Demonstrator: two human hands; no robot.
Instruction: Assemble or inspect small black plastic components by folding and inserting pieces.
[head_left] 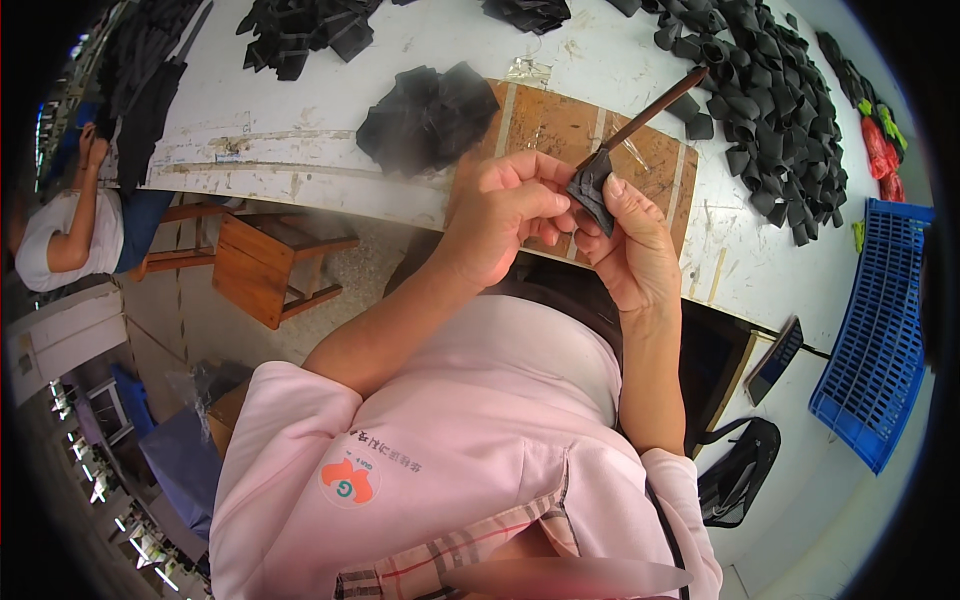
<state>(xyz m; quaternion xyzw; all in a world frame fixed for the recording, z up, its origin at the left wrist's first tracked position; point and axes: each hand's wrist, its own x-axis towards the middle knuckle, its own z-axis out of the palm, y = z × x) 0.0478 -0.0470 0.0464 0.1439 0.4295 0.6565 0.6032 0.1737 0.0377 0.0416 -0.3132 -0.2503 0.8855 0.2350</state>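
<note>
Two hands work above the desk (300,170): left hand (505,215) and right hand (630,245) pinch one small black piece (590,188), wooden stick (645,115) inserted; large finished-looking heap (770,110) right, smaller pile (430,115) apparently remaining.

Views: one, head-worn fisheye.
Position: above the person's chest, close to both hands.
Facing: steeply downward and forward, toward the near edge of the white worktable (330,70).
Distortion: straight edges bend at rim.
</note>
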